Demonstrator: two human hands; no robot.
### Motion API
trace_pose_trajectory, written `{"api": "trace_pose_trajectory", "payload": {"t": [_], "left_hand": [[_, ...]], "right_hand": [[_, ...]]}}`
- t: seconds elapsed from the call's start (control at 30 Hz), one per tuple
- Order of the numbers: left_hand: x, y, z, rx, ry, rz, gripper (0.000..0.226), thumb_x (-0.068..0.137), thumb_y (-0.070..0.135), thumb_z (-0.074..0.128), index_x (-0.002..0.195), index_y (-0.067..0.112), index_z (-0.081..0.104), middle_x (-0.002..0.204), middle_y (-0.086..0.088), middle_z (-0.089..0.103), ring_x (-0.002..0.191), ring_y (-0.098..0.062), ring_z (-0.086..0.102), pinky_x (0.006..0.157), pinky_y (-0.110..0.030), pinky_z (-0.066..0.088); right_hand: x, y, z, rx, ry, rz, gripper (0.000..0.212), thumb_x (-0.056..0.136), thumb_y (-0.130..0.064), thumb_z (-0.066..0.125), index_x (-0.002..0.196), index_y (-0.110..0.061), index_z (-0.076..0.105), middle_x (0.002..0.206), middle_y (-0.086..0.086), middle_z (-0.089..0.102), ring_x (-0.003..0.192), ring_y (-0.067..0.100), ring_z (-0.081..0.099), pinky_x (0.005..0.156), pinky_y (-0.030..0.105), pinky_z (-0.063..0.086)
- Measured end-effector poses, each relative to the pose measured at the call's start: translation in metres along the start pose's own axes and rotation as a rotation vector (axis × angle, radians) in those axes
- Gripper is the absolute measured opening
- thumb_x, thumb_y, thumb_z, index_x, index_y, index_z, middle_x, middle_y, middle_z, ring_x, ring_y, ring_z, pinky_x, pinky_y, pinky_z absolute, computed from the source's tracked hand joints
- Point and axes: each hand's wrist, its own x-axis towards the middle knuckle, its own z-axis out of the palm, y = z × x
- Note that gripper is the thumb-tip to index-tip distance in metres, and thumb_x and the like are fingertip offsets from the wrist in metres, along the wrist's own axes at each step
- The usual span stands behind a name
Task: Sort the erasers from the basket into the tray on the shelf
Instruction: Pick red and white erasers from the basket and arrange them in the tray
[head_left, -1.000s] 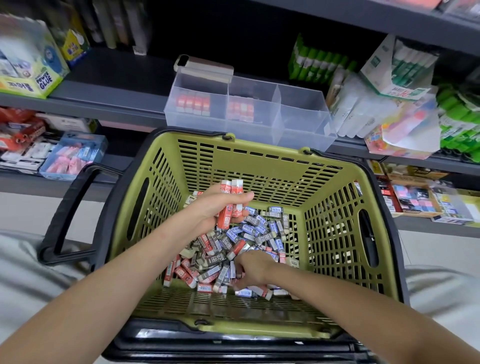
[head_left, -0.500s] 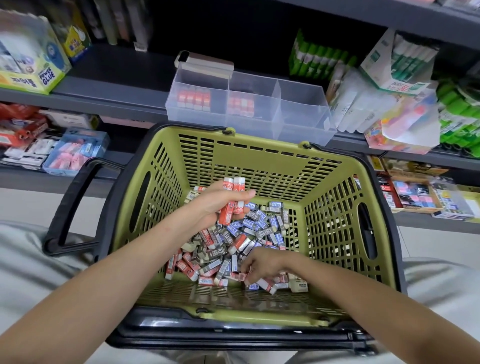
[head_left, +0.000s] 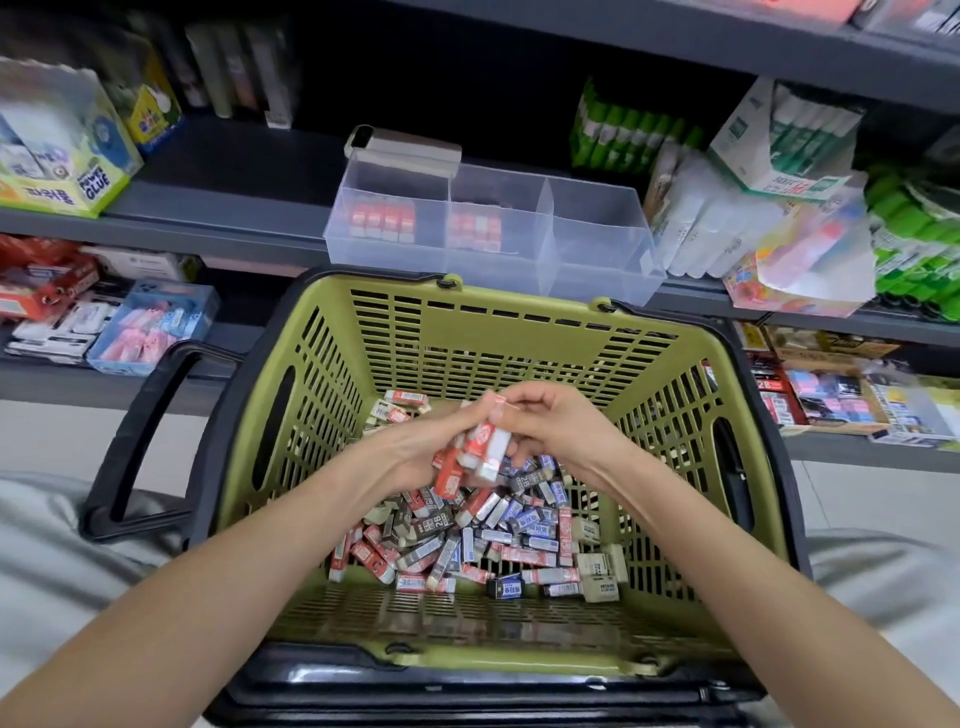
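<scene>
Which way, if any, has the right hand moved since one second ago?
Yes. The right hand left the near part of the eraser pile and rose toward the far wall of the basket, meeting the left hand and its red erasers.

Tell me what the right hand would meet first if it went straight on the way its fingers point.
The right hand points left, straight at the red erasers that the left hand grips. Its fingertips seem to pinch one of them, though depth is hard to judge.
</scene>
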Motion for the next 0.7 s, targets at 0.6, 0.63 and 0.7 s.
{"api": "trace_pose_trajectory", "payload": {"t": [0.6,0.63,0.7], "left_hand": [[-0.006,0.014,-0.006,-0.267,0.121,0.088,0.043,0.057,0.005,0.074,0.097,0.005,0.058,0.064,-0.008,0.071,0.052,-0.018,0.067,0.044,-0.026,0.054],[-0.007,0.015,-0.005,-0.261,0.119,0.093,0.043,0.057,0.005,0.074,0.097,0.006,0.058,0.063,-0.007,0.071,0.053,-0.018,0.067,0.044,-0.026,0.054],[-0.008,0.016,-0.003,-0.253,0.117,0.109,0.04,0.057,0.006,0.073,0.094,0.007,0.058,0.062,-0.005,0.071,0.053,-0.017,0.067,0.044,-0.026,0.054]], "right_hand": [[0.004,0.12,-0.009,-1.651,-0.226,0.184,0.036,0.081,-0.05,0.064,0.1,-0.02,0.073,0.097,-0.005,0.072,0.088,0.016,0.066,0.068,0.028,0.053],[0.005,0.123,-0.01,-1.677,-0.224,0.156,0.036,0.082,-0.05,0.063,0.096,-0.018,0.074,0.094,-0.002,0.072,0.084,0.018,0.066,0.066,0.028,0.052],[0.005,0.128,-0.011,-1.676,-0.223,0.092,0.034,0.084,-0.046,0.062,0.089,-0.014,0.073,0.09,0.001,0.071,0.083,0.02,0.065,0.067,0.03,0.053]]}}
